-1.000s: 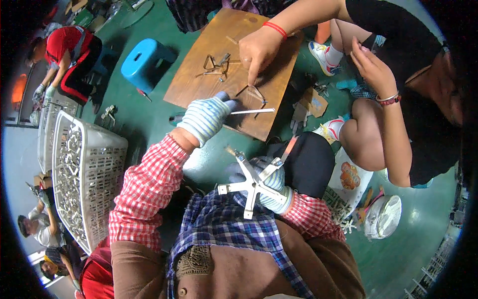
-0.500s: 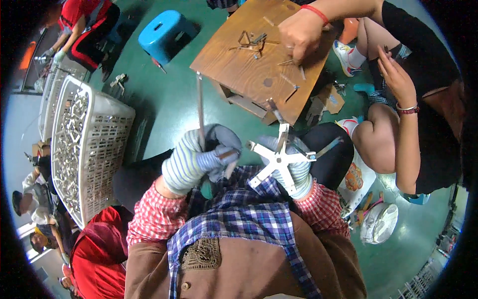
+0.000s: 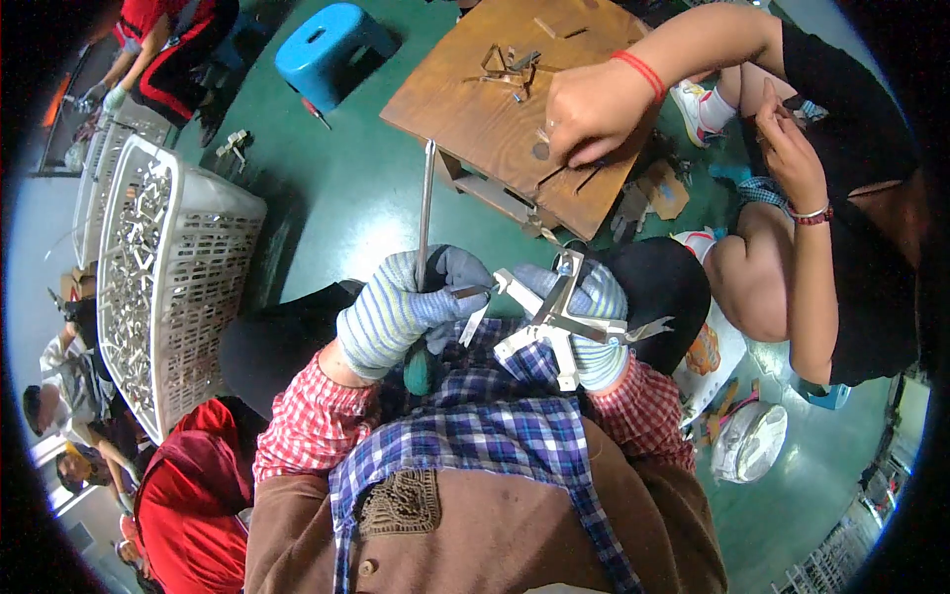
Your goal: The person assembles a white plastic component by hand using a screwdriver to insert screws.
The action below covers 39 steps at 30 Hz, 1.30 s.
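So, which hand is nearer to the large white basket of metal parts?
Left. The left hand, holding a screwdriver, is right of the basket, with a gap between; the right hand, holding the white star-shaped part, is farther right.

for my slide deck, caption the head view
Gloved left hand holds a screwdriver, gloved right hand a white star-shaped bracket.

We've a brown wood tbl (image 3: 440,94) w/ a jumble of thin metal strips (image 3: 510,69) on top, plus 2 dark strips (image 3: 588,180) nr its right edge. On our green flr (image 3: 341,203): blue plastic stool (image 3: 322,48), white plastic basket (image 3: 213,257), pale brackets (image 3: 235,146).
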Tool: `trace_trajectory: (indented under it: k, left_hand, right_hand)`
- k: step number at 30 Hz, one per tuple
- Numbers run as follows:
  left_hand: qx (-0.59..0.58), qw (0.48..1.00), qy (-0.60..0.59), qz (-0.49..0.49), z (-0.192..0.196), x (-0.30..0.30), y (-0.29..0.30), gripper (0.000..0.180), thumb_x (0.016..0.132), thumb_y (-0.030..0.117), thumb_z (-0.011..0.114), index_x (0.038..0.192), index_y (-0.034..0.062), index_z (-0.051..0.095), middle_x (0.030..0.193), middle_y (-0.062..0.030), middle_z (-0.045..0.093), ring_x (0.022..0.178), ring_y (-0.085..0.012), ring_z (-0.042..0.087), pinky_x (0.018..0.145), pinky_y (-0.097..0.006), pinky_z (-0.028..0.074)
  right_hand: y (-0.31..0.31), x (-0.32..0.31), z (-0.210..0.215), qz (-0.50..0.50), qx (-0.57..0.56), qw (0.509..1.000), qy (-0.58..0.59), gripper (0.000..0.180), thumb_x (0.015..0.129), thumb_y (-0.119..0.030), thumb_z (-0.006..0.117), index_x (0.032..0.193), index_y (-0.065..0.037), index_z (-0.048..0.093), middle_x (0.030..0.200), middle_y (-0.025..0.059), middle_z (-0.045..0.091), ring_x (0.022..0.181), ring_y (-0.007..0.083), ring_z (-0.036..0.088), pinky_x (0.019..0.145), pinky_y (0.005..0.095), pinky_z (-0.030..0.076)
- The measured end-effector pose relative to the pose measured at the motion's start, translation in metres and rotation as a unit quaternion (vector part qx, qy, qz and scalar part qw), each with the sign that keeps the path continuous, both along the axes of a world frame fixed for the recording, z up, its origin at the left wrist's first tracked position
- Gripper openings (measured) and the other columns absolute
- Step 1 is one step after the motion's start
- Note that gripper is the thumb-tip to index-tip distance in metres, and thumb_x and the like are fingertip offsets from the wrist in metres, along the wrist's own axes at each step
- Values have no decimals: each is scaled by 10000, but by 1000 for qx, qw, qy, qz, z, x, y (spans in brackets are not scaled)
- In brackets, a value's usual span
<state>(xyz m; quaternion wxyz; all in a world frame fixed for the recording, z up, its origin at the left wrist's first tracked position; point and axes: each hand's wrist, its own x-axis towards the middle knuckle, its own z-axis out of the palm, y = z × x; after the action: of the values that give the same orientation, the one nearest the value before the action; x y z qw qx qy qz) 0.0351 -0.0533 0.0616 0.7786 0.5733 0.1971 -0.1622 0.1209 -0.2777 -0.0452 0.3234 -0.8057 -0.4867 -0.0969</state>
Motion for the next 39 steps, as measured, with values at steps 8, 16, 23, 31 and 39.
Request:
trace_trajectory:
  k: [8, 16, 23, 31, 39]
  left_hand:
    - [-56, 998, 29, 9, 0, 3, 2, 135, 847, 75, 705, 948, 6, 649, 651, -13, 583, 471, -70, 483, 437, -212, 363]
    - [-30, 999, 22, -4, -5, 1, 5, 136, 844, 85, 708, 939, 7, 648, 651, -17, 588, 470, -71, 488, 434, -209, 368]
    - [-23, 998, 42, -44, -10, -1, 9, 124, 869, 118, 688, 914, 12, 644, 642, -8, 578, 466, -66, 475, 444, -212, 359]
    - [-70, 995, 54, -50, -16, -4, 6, 146, 877, 154, 690, 906, 22, 634, 627, 4, 563, 473, -61, 472, 446, -213, 362]
    - [103, 985, 5, -141, -18, 2, 18, 134, 855, 126, 719, 935, 23, 689, 680, 4, 623, 507, -39, 502, 460, -219, 395]
  right_hand:
    - [1, -2, 18, -10, 20, 1000, -6, 295, 792, -275, 675, 1043, -127, 724, 809, 60, 666, 687, 255, 632, 628, 374, 512]
    - [2, -7, 12, -4, -15, 1000, 21, 350, 803, -395, 671, 1040, -137, 666, 878, 71, 646, 742, 255, 632, 610, 373, 509]
    - [12, -9, 37, 11, -86, 996, -30, 400, 821, -431, 642, 1123, -169, 642, 797, 52, 626, 638, 261, 623, 549, 379, 509]
    - [8, -9, 35, 27, -65, 993, 99, 233, 840, -393, 647, 789, -166, 633, 629, 53, 551, 548, 270, 553, 484, 382, 446]
    - [4, -11, 28, 67, -132, 989, -3, 291, 827, -429, 618, 976, -184, 671, 691, 60, 567, 535, 248, 530, 472, 381, 425]
